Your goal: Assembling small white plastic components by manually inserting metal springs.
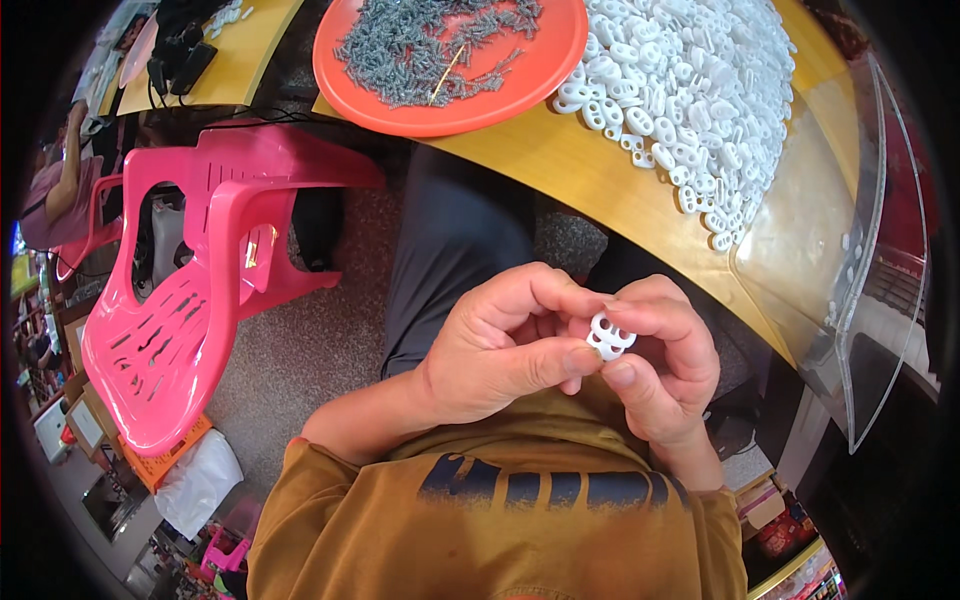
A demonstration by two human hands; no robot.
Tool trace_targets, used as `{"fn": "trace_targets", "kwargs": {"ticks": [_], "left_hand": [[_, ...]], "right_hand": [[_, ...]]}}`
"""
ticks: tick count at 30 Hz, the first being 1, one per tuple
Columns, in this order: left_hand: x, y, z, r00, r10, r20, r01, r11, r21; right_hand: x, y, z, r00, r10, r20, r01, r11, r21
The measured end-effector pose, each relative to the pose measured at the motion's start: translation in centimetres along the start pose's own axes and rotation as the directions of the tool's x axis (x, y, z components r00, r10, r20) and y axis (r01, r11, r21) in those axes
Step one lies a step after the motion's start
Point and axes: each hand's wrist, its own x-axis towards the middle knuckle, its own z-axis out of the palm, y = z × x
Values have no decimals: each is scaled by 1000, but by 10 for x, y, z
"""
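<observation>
Above my lap, a small white plastic cord lock (610, 338) with round holes is pinched between the fingertips of both hands. My left hand (505, 345) is closed on its left side, thumb and index finger pressed to it. From the right, my right hand (662, 350) grips the same piece with thumb and index finger. The other fingers of both hands are curled and partly hidden. Beyond the hands, a heap of similar white two-hole pieces (690, 95) lies on the yellow table (540, 165). To its left, a red plate (400, 118) holds many small grey metal springs (385, 50) and a thin yellowish stick (447, 75).
A clear plastic guard (850, 330) stands along the table's right end. On the left is a pink plastic chair (180, 330), with a white plastic bag (200, 480) and an orange crate (165, 465) by it. Another person's arm (70, 160) shows at the far left.
</observation>
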Motion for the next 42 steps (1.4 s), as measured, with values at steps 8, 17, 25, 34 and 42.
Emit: {"fn": "trace_targets", "kwargs": {"ticks": [8,17,25,34,42], "left_hand": [[-1,-10,6,989,143,31,-143,990,15],[-2,-18,4,973,222,65,-224,974,38],[0,-16,4,973,217,80,-223,971,84],[2,-18,4,975,217,45,-221,968,118],[3,-15,4,976,210,59,-215,969,120]], "right_hand": [[-4,5,5,997,-71,-9,71,997,22],[-6,18,9,981,-185,-53,186,982,17],[-3,25,11,966,-250,-70,250,968,-4],[-1,29,14,954,-284,-96,287,958,21],[-2,28,15,953,-281,-117,282,959,-4]]}}
